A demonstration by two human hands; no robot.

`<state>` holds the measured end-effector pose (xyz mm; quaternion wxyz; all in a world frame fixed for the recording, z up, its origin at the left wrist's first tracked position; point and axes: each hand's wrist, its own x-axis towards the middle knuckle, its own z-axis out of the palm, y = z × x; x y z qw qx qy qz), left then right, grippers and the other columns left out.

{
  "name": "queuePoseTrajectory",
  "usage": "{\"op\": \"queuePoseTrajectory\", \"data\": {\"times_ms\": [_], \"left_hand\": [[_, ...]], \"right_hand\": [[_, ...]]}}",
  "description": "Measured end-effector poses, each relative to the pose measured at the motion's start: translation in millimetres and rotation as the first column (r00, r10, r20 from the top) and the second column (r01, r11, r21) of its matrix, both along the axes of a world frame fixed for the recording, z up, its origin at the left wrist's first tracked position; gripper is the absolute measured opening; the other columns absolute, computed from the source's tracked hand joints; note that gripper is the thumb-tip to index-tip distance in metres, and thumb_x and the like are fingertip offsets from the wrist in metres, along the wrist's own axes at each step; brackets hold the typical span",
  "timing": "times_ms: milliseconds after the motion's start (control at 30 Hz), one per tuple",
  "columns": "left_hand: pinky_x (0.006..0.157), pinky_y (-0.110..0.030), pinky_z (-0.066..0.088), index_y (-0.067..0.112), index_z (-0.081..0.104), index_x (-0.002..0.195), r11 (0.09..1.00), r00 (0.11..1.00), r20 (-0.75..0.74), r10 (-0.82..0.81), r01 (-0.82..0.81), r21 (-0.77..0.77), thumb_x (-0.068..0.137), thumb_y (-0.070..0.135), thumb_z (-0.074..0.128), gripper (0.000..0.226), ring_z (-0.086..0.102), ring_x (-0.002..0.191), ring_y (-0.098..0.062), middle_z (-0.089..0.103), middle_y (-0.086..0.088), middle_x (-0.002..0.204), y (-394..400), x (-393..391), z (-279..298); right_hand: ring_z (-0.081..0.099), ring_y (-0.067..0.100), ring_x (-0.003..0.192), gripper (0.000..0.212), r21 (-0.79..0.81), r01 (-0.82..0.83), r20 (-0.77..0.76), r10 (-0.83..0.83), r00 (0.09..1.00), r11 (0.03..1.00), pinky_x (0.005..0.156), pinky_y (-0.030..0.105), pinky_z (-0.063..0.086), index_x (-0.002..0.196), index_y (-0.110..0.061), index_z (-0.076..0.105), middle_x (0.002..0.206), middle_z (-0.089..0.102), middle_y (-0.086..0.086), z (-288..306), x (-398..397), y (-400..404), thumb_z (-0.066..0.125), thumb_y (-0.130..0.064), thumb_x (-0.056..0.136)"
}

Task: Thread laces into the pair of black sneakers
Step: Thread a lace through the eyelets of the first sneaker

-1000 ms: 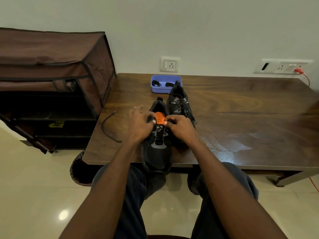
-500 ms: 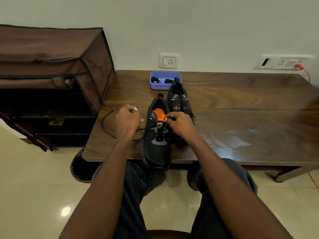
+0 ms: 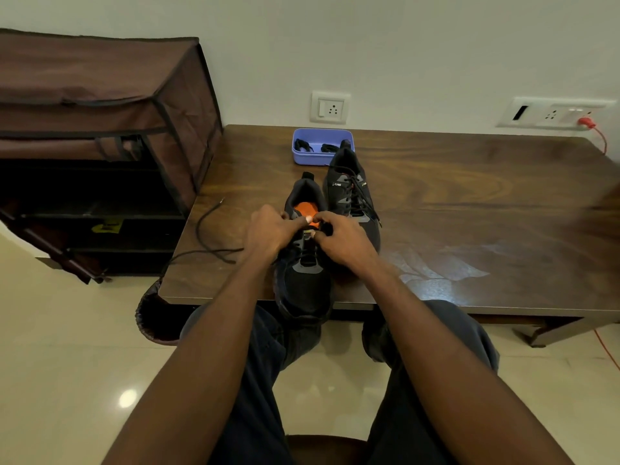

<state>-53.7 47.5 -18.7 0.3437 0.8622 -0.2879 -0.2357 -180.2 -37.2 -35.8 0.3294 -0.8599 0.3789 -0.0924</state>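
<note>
Two black sneakers stand on the wooden table. The near sneaker has an orange insole and its toe hangs over the front edge. My left hand and my right hand meet over its eyelets, fingers curled and pinching the black lace. The lace's free end loops out to the left across the table. The far sneaker stands to the right behind it with a lace threaded through.
A blue tray holding black laces sits at the table's back edge by the wall. A brown fabric shoe rack stands left of the table. A dark bin sits under the table's left corner.
My left hand had pulled out to the left with the lace and has come back to the near sneaker's eyelets. My right hand stayed at the tongue.
</note>
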Motion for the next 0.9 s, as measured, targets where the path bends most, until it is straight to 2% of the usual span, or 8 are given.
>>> {"op": "queuePoseTrajectory", "data": {"times_ms": [200,267,400,467,533,633,800,900], "left_hand": [[0.055,-0.030,0.038,0.018,0.051,0.056,0.999,0.998,-0.053,-0.039,0.038,-0.025,0.084,0.026,0.068,0.034,0.045,0.055,-0.016,0.048,-0.002,0.057,1,11,1],[0.059,-0.033,0.041,0.015,0.051,0.054,0.997,0.993,-0.108,-0.052,0.045,-0.065,0.085,0.020,0.065,0.034,0.045,0.056,-0.018,0.047,-0.005,0.057,4,15,2],[0.066,-0.036,0.044,0.004,0.066,0.073,0.993,0.984,-0.154,-0.089,0.075,-0.093,0.085,0.019,0.064,0.019,0.051,0.065,-0.022,0.057,-0.011,0.067,9,17,1],[0.064,-0.034,0.046,-0.001,0.067,0.074,0.993,0.986,-0.153,-0.063,0.047,-0.104,0.083,0.023,0.066,0.026,0.056,0.066,-0.024,0.062,-0.018,0.069,10,16,-1],[0.060,-0.033,0.050,-0.006,0.067,0.074,0.993,0.990,-0.137,-0.033,0.017,-0.117,0.083,0.028,0.069,0.035,0.062,0.065,-0.026,0.067,-0.022,0.073,12,15,-1],[0.044,-0.023,0.047,0.005,0.064,0.064,0.992,0.990,-0.134,-0.042,0.026,-0.122,0.088,0.030,0.070,0.035,0.059,0.051,-0.016,0.064,-0.010,0.061,13,11,0],[0.046,-0.024,0.037,0.012,0.055,0.054,0.991,0.996,-0.070,-0.051,0.042,-0.124,0.087,0.031,0.070,0.041,0.049,0.045,-0.013,0.058,-0.010,0.057,11,10,-4],[0.047,-0.024,0.034,0.014,0.052,0.053,0.993,0.997,-0.052,-0.058,0.052,-0.110,0.087,0.034,0.070,0.043,0.048,0.051,-0.017,0.059,-0.013,0.062,10,10,-4]], "right_hand": [[0.061,0.017,0.095,0.032,0.089,0.037,0.040,-0.041,0.998,0.995,0.083,0.038,0.053,0.125,-0.027,0.057,0.112,0.061,0.001,8,1,-4,0.051,-0.015,0.096],[0.060,0.016,0.083,0.029,0.132,0.070,0.079,-0.080,0.994,0.989,0.072,0.037,0.051,0.114,-0.028,0.059,0.099,0.062,-0.001,8,2,-5,0.048,-0.010,0.094],[0.054,0.013,0.062,0.028,0.212,0.096,0.139,-0.127,0.982,0.973,0.059,0.034,0.042,0.103,-0.025,0.059,0.080,0.060,-0.003,8,1,-5,0.047,-0.003,0.090],[0.059,0.015,0.067,0.026,0.220,0.096,0.141,-0.128,0.982,0.971,0.064,0.039,0.049,0.103,-0.028,0.062,0.085,0.063,-0.003,6,2,-4,0.049,-0.007,0.092],[0.065,0.019,0.083,0.024,0.217,0.056,0.124,-0.085,0.989,0.974,0.080,0.046,0.055,0.108,-0.031,0.066,0.099,0.067,0.000,2,3,1,0.052,-0.015,0.096],[0.055,0.021,0.111,0.024,0.149,-0.057,0.087,0.044,0.995,0.987,0.099,0.041,0.046,0.118,-0.024,0.070,0.124,0.053,0.003,-4,4,11,0.058,-0.025,0.097],[0.055,0.024,0.102,0.011,0.014,0.000,0.068,-0.001,0.998,1.000,0.073,0.031,0.045,0.088,-0.021,0.066,0.115,0.046,0.000,-7,7,20,0.059,-0.015,0.093],[0.056,0.032,0.104,0.018,-0.114,-0.075,-0.022,0.073,0.997,0.991,0.085,0.046,0.050,0.110,-0.017,0.064,0.134,0.040,0.009,-11,8,25,0.055,-0.016,0.095]]}}
